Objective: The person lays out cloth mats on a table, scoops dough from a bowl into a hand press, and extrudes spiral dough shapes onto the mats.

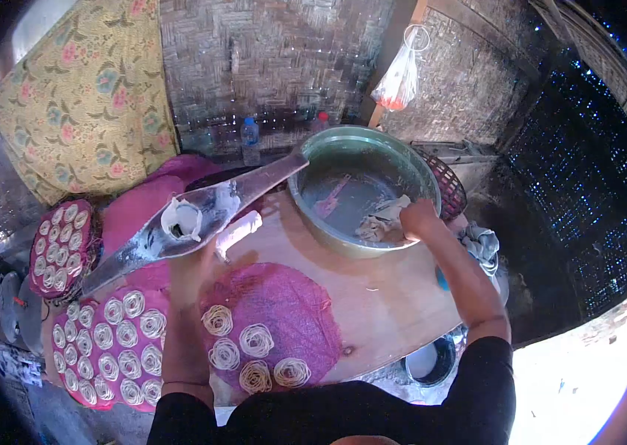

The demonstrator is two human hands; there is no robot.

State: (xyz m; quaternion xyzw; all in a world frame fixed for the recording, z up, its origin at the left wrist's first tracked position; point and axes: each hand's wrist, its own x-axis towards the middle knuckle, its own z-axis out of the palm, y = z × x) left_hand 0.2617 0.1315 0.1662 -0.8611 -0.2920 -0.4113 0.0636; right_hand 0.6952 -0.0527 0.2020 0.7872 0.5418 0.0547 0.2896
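Observation:
My right hand (pixel 419 220) is closed at the right rim of a large green basin (pixel 302 215), against a crumpled pale lump (pixel 384 221) that may be dough or cloth. A pink scoop (pixel 332 196) lies inside the basin. On the left, a long wooden press (pixel 132 241) with a whitish cup (pixel 181 219) in its middle hides most of my left hand (pixel 198 256), whose fingers do not show. Beside it is a white cylinder (pixel 239 231). Nearer my body, a round purple mesh tray (pixel 295 297) carries several coiled noodle nests (pixel 256 340).
More purple mesh trays (pixel 91 300) with nests stand at the left. Two bottles (pixel 250 133) are by the woven wall. A plastic bag (pixel 400 78) hangs above the basin. A grey cloth (pixel 480 245) lies at the table's right edge, and a dark bucket (pixel 443 363) is below.

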